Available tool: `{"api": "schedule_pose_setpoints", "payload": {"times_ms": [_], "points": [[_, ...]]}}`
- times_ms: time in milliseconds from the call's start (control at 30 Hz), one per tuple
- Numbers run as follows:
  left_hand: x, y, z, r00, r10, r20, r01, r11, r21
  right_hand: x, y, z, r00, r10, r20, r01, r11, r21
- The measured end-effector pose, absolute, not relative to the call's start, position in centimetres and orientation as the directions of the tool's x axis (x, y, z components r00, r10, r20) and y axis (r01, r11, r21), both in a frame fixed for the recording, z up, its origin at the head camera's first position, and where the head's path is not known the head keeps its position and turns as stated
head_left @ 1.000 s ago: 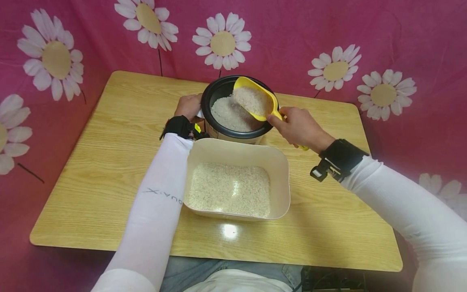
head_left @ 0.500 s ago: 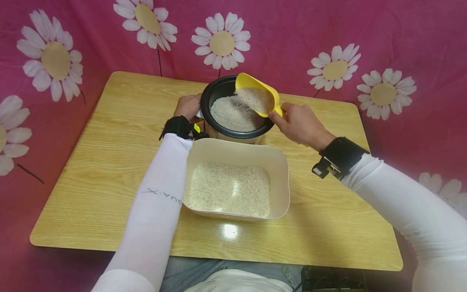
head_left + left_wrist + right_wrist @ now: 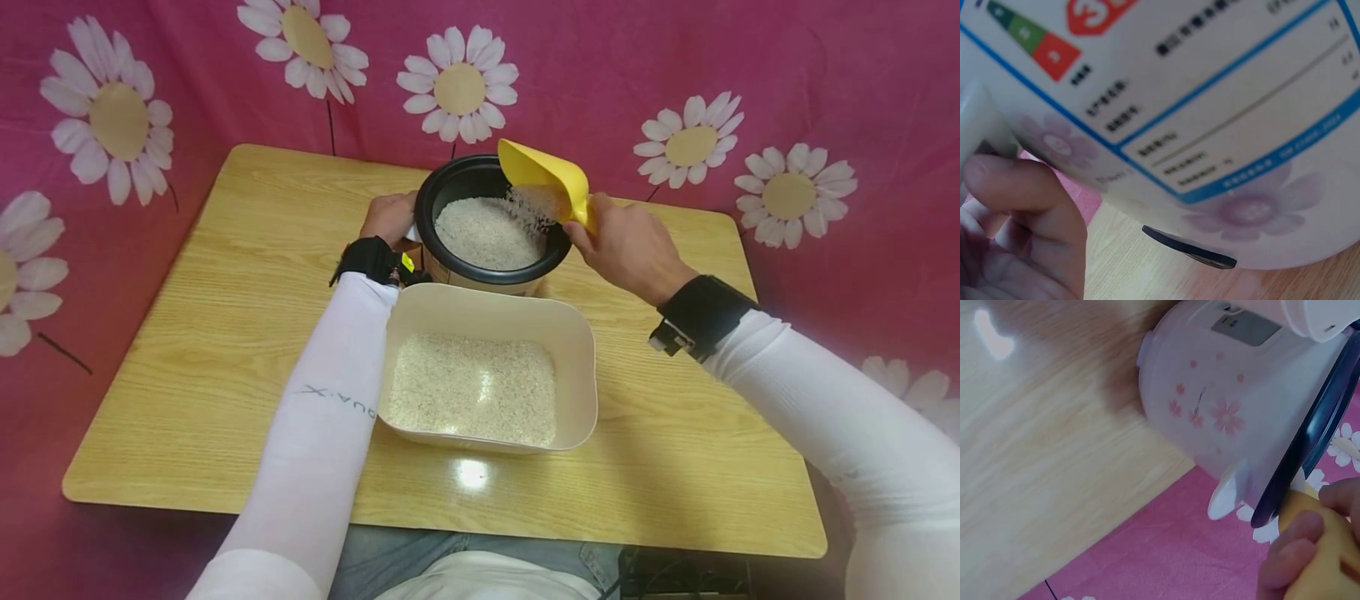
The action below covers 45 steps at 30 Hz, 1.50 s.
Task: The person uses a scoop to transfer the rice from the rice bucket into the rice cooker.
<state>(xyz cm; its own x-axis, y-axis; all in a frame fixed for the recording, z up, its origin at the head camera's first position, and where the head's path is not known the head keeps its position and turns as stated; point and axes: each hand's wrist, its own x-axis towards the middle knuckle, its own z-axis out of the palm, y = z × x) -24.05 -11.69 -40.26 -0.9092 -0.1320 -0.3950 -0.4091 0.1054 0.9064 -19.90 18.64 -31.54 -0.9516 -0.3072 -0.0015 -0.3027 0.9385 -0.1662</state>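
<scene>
A white rice cooker [image 3: 1191, 394] with a dark inner pot [image 3: 442, 185] stands toward the back of the table. Pale rice [image 3: 483, 233] is heaped inside it. My left hand [image 3: 388, 219] grips the side handle [image 3: 984, 115]; in the left wrist view its fingers curl there with the thumb on top. With my right hand [image 3: 630, 250] I hold a yellow scoop [image 3: 551, 171] by its handle, tilted over the pot's right rim. Grains fall from the scoop's lip into the pot. Part of the scoop handle is hidden by my fingers.
A cream rectangular bin [image 3: 573, 358] with a layer of rice [image 3: 472, 387] stands in front of the cooker, close to it. The wooden table [image 3: 225, 333] has rounded corners. A pink cloth [image 3: 570, 67] with white daisies hangs behind and beside it.
My right hand has tipped the scoop further and raised it slightly to the right, and rice now pours out. The left hand and the bin stay put.
</scene>
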Motion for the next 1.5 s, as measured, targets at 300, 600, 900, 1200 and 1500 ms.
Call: {"api": "schedule_pose_setpoints", "payload": {"times_ms": [300, 600, 900, 1200, 1500], "points": [[-24.2, -11.7, -40.6, -0.913, -0.131, -0.386, -0.4, 0.104, 0.911, -19.7, 19.0, -31.3, -0.953, -0.3, 0.042, -0.303, 0.942, -0.144], [-24.2, -11.7, -40.6, -0.913, -0.122, -0.39, -0.403, 0.105, 0.909, -18.5, 18.7, -31.0, -0.931, -0.353, 0.091, -0.364, 0.911, -0.193], [-24.1, -11.7, -40.4, -0.914, -0.128, -0.386, -0.4, 0.107, 0.91, -15.8, 18.7, -31.7, -0.838, -0.542, 0.069, -0.529, 0.773, -0.351], [-24.1, -11.6, -40.4, -0.893, -0.141, -0.427, -0.442, 0.102, 0.891, -13.2, 18.0, -32.9, -0.724, -0.688, -0.051, -0.617, 0.679, -0.399], [-24.3, -11.6, -40.6, -0.899, -0.137, -0.415, -0.428, 0.085, 0.9, -11.7, 17.8, -33.9, -0.629, -0.776, -0.046, -0.711, 0.598, -0.37]]}}
